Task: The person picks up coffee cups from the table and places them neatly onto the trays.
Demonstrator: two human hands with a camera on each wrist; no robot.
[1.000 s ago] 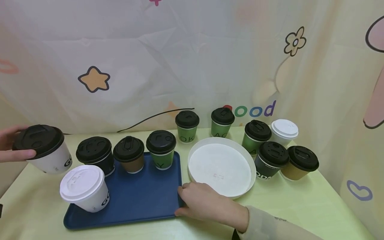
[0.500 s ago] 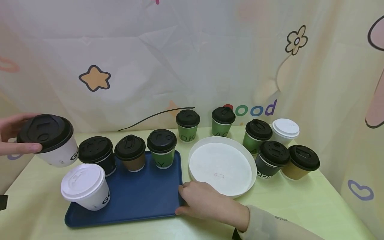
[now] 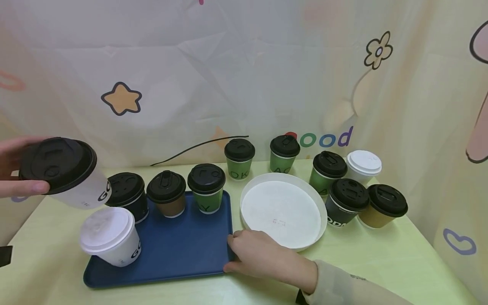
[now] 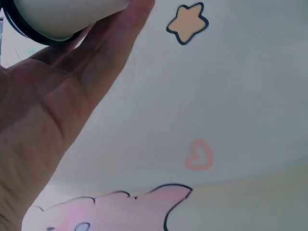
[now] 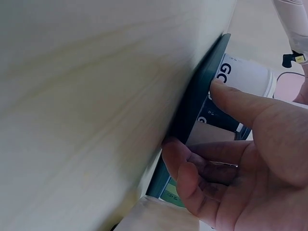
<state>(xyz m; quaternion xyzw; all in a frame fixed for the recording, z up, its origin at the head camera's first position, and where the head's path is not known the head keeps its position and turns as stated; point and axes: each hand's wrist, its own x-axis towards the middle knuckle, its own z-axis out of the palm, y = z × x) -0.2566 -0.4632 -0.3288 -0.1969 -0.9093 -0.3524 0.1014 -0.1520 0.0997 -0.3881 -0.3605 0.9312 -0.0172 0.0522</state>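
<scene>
My left hand (image 3: 7, 165) holds a large white paper cup with a black lid (image 3: 59, 165) in the air, beyond the tray's left side. The cup is tilted, thumb and fingers around its lid end; the left wrist view shows only part of the cup (image 4: 67, 17). My right hand (image 3: 261, 254) grips the right edge of a blue tray (image 3: 183, 250) near its front corner. On the tray stand a white-lidded white cup (image 3: 110, 235) at front left and, along the back, a black cup (image 3: 127, 195), a brown cup (image 3: 167, 195) and a green cup (image 3: 206, 190).
A round white dish (image 3: 282, 212) lies right of the tray. Behind it stand two green cups (image 3: 239, 159). On its right are another green cup (image 3: 322, 180), a dark cup (image 3: 345, 203), a tan cup (image 3: 381, 207) and a white-lidded cup (image 3: 364, 165). A printed curtain (image 3: 267, 84) hangs behind the table.
My left hand has raised the black-lidded white cup and carried it right, so it now partly covers the black cup. My right hand stays at the tray's edge.
</scene>
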